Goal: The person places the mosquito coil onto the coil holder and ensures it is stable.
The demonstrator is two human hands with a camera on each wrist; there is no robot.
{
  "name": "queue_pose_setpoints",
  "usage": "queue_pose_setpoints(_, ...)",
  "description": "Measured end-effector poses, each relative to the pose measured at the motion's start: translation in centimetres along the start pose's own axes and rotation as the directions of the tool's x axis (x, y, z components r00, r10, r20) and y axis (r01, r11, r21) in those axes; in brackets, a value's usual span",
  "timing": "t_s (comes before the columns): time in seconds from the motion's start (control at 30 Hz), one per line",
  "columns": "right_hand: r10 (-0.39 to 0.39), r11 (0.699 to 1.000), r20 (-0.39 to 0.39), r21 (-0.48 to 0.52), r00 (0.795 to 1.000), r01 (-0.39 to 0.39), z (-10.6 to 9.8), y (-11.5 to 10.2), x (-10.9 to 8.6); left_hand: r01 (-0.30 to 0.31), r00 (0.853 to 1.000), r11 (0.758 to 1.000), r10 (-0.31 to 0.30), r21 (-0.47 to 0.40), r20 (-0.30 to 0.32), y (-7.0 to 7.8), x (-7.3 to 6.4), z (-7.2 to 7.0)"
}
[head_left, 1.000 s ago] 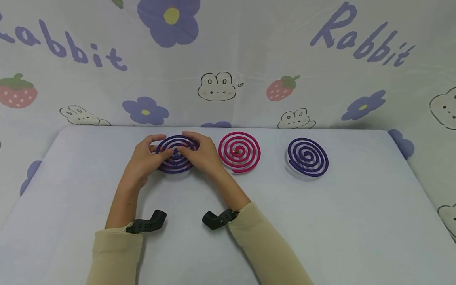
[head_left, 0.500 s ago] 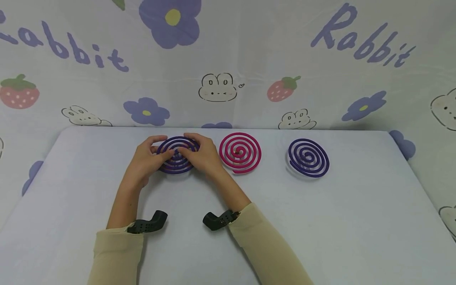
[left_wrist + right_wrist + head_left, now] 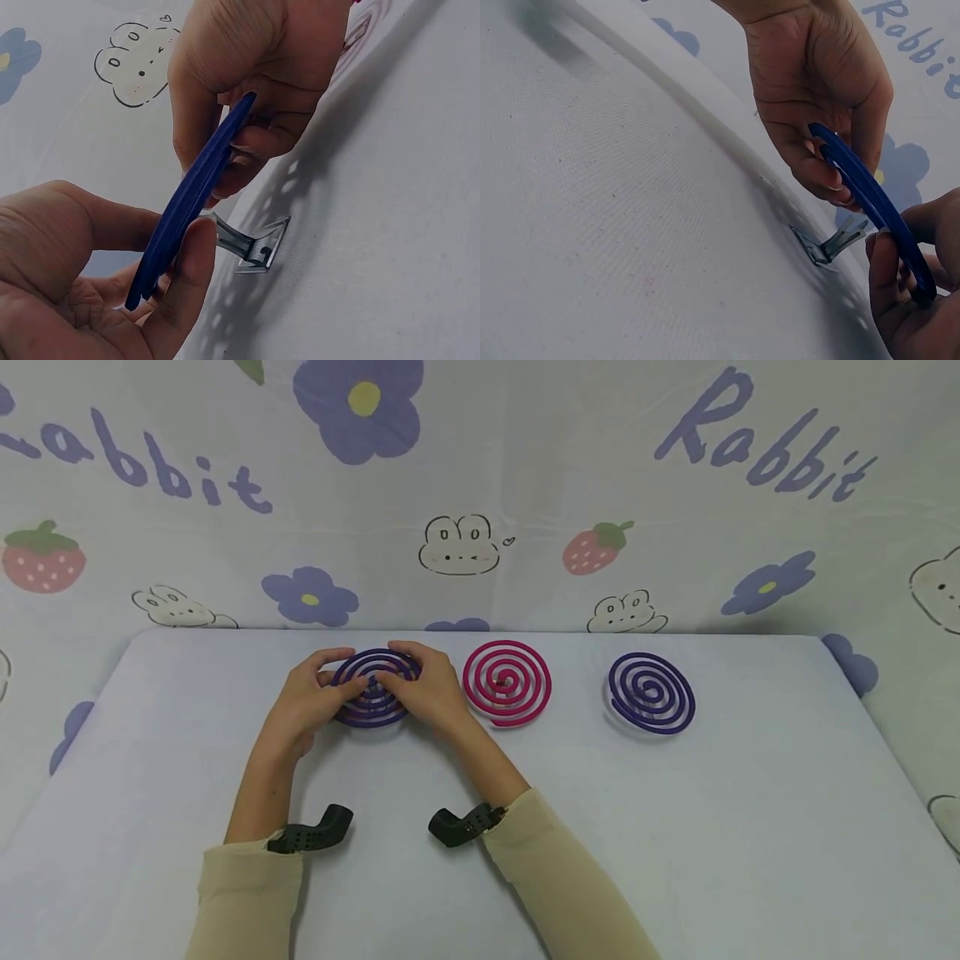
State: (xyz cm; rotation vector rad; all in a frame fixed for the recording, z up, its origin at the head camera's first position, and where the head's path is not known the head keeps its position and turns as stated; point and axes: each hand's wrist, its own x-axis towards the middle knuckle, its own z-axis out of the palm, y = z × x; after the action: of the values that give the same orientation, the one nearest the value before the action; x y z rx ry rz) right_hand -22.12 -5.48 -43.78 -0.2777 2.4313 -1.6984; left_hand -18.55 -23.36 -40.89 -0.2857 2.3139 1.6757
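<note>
Both hands hold a dark blue-purple mosquito coil (image 3: 369, 723) at the left-centre of the table. My left hand (image 3: 303, 700) pinches its left side, and my right hand (image 3: 437, 692) pinches its right side. Both thumbs lie on top near the centre, with the other fingers at or under the rim. Seen edge-on in the left wrist view, the coil (image 3: 176, 221) is tilted. Beneath it a small metal coil stand (image 3: 259, 251) rests on the tabletop, its upright reaching toward the coil's middle. Whether the two are joined is hidden by the fingers.
Just right of the right hand, a pink mosquito coil (image 3: 512, 676) sits raised over a metal piece at its centre. Farther right a second blue-purple coil (image 3: 651, 693) sits tilted above the white table (image 3: 750, 827). A printed cloth (image 3: 517, 468) hangs behind.
</note>
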Motion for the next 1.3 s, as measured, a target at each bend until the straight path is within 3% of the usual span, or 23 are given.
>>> queue_pose_setpoints(1.3, 0.02, 0.998, 0.012, 0.059, 1.0, -0.021, 0.15, 0.34, 0.1, 0.008, 1.0, 1.0, -0.009, -0.03, -0.013, -0.43, 0.14, 0.22)
